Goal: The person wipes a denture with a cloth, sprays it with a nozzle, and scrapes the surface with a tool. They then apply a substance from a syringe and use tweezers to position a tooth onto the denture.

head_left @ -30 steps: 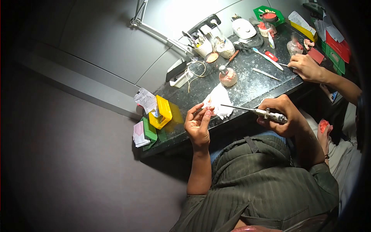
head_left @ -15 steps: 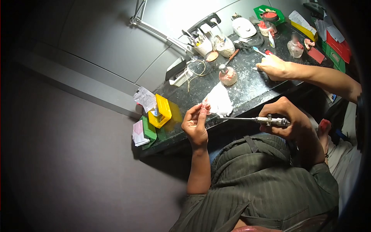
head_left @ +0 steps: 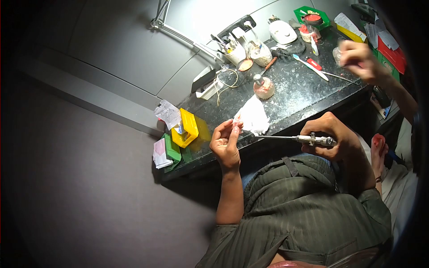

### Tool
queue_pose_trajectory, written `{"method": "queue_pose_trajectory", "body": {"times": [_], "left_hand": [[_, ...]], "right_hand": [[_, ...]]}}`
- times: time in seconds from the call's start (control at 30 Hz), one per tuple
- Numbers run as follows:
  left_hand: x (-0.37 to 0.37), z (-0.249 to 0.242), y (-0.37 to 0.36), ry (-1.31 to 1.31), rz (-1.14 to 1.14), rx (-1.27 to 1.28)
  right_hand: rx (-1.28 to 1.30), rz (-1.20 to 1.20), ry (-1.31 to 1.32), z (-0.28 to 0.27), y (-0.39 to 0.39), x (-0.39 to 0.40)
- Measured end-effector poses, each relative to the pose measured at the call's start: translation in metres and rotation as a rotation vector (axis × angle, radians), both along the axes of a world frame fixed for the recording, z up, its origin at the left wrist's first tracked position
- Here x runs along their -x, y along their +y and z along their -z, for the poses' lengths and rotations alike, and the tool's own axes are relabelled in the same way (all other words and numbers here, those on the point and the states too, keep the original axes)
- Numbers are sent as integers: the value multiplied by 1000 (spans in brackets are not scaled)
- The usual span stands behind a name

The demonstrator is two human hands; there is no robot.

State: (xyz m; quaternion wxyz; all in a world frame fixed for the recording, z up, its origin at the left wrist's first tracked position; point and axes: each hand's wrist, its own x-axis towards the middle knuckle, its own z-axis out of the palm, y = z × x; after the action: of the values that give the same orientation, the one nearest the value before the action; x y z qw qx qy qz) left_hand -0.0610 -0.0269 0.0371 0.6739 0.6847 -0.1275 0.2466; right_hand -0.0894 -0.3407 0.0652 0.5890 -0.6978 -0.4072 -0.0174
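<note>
At the near edge of the black desk [head_left: 290, 100], my left hand [head_left: 226, 142] pinches a small pinkish piece [head_left: 237, 124] while my right hand [head_left: 333, 129] grips a slim-nozzled metal tool [head_left: 318, 140], apparently lining it up from the right, which calls for steady aim.

A narrow gap lies between the left hand [head_left: 227, 143] and the tip of the metal tool [head_left: 316, 140] in the right hand [head_left: 330, 126]. Beyond it, the cloth [head_left: 253, 117] and then the bottle [head_left: 264, 89] block a straight reach. A hand could pass over the table [head_left: 291, 89] between bottle and toothbrush [head_left: 311, 68]; farther right, another person's hand [head_left: 361, 60] is in the way, and the yellow bin [head_left: 186, 134] hems in the left side
</note>
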Motion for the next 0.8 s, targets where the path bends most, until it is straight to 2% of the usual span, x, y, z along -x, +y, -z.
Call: {"method": "queue_pose_trajectory", "body": {"times": [0.37, 0.5, 0.6, 0.63, 0.7, 0.77, 0.8], "left_hand": [[-11, 9, 1, -2, 18, -41], [-29, 10, -7, -152, -181, -666], [-46, 10, -10, -282, -170, -885], [-53, 15, -11, -291, -168, -868], [-65, 22, -8, -304, -140, -1057], [-71, 27, -6, -245, -111, -1107], [-73, 29, -6, -250, -100, -1086]], "right_hand": [[67, 3, -31, -9, -8, -1], [263, -121, 94, -13, -60, -13], [302, -56, 313, -1, -124, -22], [349, 43, 342, 8, -140, -25], [414, 262, 483, 28, -164, -30], [470, 427, 560, 63, -186, -41], [397, 471, 634, 81, -194, -47]]}}
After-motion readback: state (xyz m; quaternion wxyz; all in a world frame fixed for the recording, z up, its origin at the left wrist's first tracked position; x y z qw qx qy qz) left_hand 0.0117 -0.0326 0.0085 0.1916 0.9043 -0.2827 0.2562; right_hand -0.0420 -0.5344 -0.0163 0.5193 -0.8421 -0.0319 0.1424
